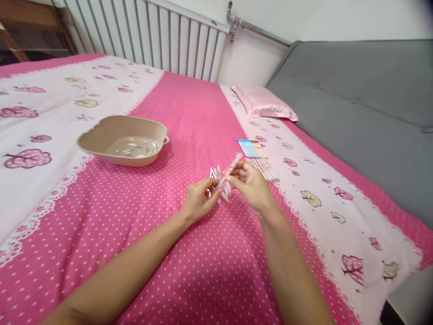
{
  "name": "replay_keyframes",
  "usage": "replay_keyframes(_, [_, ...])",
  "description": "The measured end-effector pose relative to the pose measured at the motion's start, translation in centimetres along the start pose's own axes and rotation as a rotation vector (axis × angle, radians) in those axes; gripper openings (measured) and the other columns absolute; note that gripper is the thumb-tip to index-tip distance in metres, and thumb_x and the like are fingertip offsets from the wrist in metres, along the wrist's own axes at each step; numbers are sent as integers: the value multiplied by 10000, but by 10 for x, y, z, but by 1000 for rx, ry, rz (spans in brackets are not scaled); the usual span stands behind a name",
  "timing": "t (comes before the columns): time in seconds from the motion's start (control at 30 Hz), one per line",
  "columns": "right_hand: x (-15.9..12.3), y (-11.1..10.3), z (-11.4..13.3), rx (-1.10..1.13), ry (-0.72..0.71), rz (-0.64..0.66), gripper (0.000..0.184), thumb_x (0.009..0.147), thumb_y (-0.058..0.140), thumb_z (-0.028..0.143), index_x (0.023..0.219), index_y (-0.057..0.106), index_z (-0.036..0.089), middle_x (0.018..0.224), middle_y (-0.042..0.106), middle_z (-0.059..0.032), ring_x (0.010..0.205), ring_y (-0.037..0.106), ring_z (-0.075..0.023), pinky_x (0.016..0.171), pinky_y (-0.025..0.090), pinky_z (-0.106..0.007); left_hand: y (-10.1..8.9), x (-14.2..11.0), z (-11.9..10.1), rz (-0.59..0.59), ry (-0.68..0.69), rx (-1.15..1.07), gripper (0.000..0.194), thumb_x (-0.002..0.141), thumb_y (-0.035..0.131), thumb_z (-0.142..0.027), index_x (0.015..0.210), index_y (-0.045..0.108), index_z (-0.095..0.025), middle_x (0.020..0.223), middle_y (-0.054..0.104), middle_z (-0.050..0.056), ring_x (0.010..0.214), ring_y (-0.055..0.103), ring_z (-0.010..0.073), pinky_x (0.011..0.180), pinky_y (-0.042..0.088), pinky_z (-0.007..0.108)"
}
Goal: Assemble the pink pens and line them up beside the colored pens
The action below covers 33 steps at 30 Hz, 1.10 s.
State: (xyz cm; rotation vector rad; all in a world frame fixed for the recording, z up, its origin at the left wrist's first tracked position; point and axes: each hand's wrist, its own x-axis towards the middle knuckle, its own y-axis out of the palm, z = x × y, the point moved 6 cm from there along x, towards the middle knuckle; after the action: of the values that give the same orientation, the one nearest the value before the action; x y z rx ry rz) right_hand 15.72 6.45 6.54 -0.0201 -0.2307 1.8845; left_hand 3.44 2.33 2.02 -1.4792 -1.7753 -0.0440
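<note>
Above the pink dotted bedcover [192, 113] my two hands meet over a slim pink and white pen-like barrel [234, 163]. My right hand [251, 183] is closed round its middle, and the upper end sticks out past the fingers. At the lower end, my left hand [202, 196] pinches with thumb and forefinger. Several pale pink and clear slender pieces [226, 194] lie on the cover just beneath and behind my fingers, partly hidden by them. Just beyond my right hand is a neat row of slim pens [253, 149], blue and orange-brown, with a second row of pinkish-white ones [264, 169] nearer.
To the left stands a beige plastic basin [101, 146] with small white and dark bits on its bottom. A pink pillow [265, 103] lies near the grey padded headboard [358, 85]. Behind the bed are a white radiator [169, 36] and a grey pipe [260, 29].
</note>
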Motion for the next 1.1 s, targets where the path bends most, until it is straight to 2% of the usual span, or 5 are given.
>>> replay_keyframes(0.3, [1,-1,-2,2,-1,-16,209,713,627,159,879,503,183,816,631,-8,769,622,-138,754,501,-323,0,0,-2,-2,17,-12,157,850,544,-260,910,613,-133,692,636,14,559,545,94,527,427,203])
replay_keyframes(0.7, [-1,0,0,21,-2,21,199,734,586,137,906,499,191,931,681,-54,853,651,-164,780,513,-335,2,-2,1,33,-2,-26,181,868,532,-284,960,604,-146,720,639,8,584,546,95,532,419,201])
replay_keyframes(1.1, [0,-2,0,-46,14,-43,240,710,650,173,893,495,182,780,626,-1,738,629,-139,721,506,-312,1,-1,1,8,22,-20,167,863,531,-268,937,602,-137,710,634,9,579,549,92,546,434,204])
